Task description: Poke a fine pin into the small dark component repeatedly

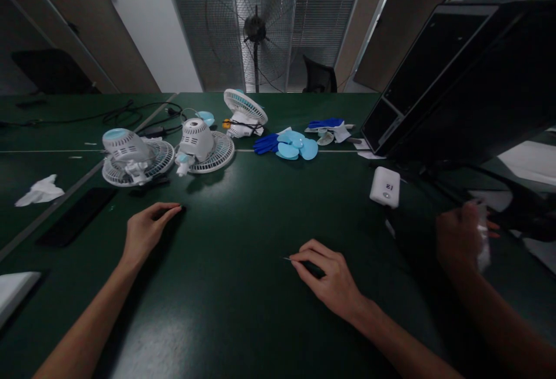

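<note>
My left hand (146,231) hovers over the dark green table (230,217), its thumb and index fingertips pinched together. Something small and dark shows at those fingertips, too unclear to name. Nearest to it stand two small white fans lying face down: one fan (132,156) on the left and another fan (202,146) beside it. Around the middle of the table, my right hand (328,274) is closed in a pinch on a short thin metallic pin (286,258), which points left.
Behind are a third white fan (244,113), light blue fan blades (297,145) and blue gloves (266,144). A white power bank (385,186) and a large black monitor (469,83) stand right. Another person's hand (463,237) holds something clear. A black phone-like slab (77,217) lies left.
</note>
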Tool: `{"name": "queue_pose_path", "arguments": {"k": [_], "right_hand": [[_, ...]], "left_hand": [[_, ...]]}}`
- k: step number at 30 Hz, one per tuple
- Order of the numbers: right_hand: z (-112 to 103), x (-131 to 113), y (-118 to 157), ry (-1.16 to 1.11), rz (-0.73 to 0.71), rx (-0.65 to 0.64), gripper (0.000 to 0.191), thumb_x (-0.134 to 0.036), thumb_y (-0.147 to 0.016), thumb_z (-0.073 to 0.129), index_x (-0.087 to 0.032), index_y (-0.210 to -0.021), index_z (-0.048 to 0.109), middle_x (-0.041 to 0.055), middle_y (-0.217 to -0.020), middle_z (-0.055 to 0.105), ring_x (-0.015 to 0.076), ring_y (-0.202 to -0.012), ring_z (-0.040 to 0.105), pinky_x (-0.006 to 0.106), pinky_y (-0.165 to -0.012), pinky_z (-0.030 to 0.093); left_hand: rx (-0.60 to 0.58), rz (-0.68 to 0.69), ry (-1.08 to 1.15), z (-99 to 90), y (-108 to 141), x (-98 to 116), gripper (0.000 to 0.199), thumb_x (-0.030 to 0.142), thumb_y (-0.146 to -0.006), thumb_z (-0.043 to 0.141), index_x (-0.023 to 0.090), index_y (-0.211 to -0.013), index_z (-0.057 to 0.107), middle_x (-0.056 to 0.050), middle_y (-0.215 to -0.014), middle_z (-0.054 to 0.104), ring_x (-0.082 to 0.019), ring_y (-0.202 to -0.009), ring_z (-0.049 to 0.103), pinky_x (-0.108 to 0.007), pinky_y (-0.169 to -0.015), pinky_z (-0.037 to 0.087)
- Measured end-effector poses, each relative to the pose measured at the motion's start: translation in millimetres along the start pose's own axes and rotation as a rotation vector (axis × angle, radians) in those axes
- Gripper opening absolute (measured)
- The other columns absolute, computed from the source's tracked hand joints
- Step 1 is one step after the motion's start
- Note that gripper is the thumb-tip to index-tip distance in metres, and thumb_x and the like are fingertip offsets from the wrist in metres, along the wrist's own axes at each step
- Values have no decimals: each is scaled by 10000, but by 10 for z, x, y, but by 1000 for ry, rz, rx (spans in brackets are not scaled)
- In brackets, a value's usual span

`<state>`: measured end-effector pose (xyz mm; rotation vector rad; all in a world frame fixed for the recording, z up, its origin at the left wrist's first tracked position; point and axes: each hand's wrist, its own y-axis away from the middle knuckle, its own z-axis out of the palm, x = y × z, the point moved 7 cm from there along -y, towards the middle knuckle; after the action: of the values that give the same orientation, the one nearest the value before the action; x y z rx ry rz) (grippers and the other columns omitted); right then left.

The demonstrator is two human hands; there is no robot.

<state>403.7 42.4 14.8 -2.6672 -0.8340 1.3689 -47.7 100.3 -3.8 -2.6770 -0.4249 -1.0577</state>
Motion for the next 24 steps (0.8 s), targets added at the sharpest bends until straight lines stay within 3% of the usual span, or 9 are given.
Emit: {"name": "queue_pose_path", "arguments": {"k": [12, 24], "right_hand": [[5, 3, 13, 0, 0, 0, 179, -256, -1040, 592, -219, -1064, 766, 52, -983, 705, 165, -822, 699, 289, -738, 593], [16, 5, 18, 13, 13, -34, 173, -262, -1046, 592, -222, -1090, 755, 46, -1016, 698, 161, -838, 692, 287, -745, 583]], "left_hand": [[-76, -70, 194, -23, -21, 21, 576, 634, -684, 806, 191, -1051, 799, -83, -1134, 802, -324, -1124, 716, -382, -973, 564], [-46, -60, 127, -18, -47, 36, 595, 695, -676, 777, 188, -986, 789, -93, -1098, 801, -316, -1031, 734, -363, -882, 584]]}}
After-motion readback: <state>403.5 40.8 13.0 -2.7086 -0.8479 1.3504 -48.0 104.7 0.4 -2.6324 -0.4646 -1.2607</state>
